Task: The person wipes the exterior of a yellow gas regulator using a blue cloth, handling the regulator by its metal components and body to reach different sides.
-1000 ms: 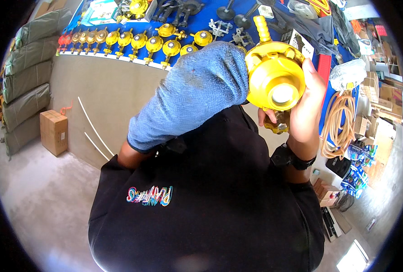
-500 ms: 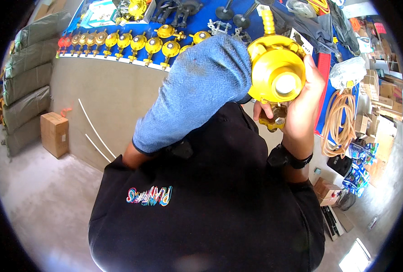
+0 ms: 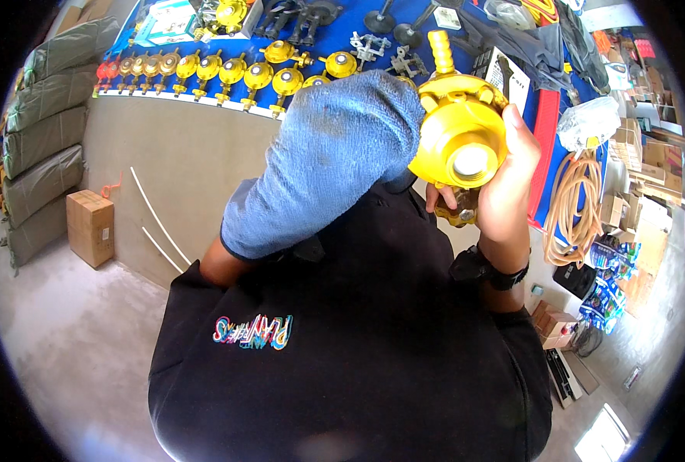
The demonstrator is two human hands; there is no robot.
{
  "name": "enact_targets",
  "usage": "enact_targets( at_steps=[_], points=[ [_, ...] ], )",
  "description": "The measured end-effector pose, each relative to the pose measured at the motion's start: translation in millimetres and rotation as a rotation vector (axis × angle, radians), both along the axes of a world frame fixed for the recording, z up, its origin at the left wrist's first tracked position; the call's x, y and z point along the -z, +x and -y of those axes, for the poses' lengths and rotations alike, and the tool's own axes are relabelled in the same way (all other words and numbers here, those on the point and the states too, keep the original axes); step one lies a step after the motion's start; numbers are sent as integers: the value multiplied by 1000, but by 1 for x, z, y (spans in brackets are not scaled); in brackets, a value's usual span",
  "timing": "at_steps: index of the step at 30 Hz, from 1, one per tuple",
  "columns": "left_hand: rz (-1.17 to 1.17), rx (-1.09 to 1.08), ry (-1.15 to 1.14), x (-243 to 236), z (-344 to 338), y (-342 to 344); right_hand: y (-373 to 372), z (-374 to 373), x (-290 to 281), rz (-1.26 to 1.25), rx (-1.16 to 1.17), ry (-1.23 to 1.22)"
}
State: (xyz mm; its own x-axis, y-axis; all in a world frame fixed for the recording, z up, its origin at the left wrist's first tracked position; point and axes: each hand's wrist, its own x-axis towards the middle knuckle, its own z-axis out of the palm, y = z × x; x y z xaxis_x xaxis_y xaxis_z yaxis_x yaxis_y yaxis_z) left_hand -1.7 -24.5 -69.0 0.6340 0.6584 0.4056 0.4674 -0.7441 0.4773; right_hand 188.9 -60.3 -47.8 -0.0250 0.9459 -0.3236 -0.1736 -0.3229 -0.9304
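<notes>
A yellow gas regulator is held up in front of my chest. It has a ribbed hose nozzle at its far end, a round opening on the near side and a dark yellow knob below. My right hand is closed around it, thumb along its right side and fingertips by the knob. A blue cloth covers my left forearm and hand, and its end touches the regulator's left side. Only a bit of my bare left arm shows; the fingers under the cloth are hidden.
Behind my hands stretches a blue-covered table with a row of regulators along its edge. A coiled tan hose hangs at the right. A cardboard box and stacked grey-wrapped packages stand at the left.
The regulator has shifted slightly left and tipped so its round opening sits lower. The cloth-covered left hand has moved a little with it, still against its side.
</notes>
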Motion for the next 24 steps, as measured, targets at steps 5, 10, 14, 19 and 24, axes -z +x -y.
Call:
enact_targets(
  at_steps=[5, 10, 14, 19, 24],
  points=[
    [191, 29, 36, 19, -6, 3, 2, -4, 3, -125, 19, 13],
    [393, 29, -231, 18, 0, -3, -1, -7, -6, -106, 30, 22],
    [478, 103, -343, 37, 1, 14, 7, -11, 1, -268, 59, 9],
    [434, 134, -347, 38, -1, 27, 1, -15, -13, -205, 108, 1],
    [358, 9, -98, 35, 1, 12, 4, -14, -4, -218, 92, 89]
  ],
)
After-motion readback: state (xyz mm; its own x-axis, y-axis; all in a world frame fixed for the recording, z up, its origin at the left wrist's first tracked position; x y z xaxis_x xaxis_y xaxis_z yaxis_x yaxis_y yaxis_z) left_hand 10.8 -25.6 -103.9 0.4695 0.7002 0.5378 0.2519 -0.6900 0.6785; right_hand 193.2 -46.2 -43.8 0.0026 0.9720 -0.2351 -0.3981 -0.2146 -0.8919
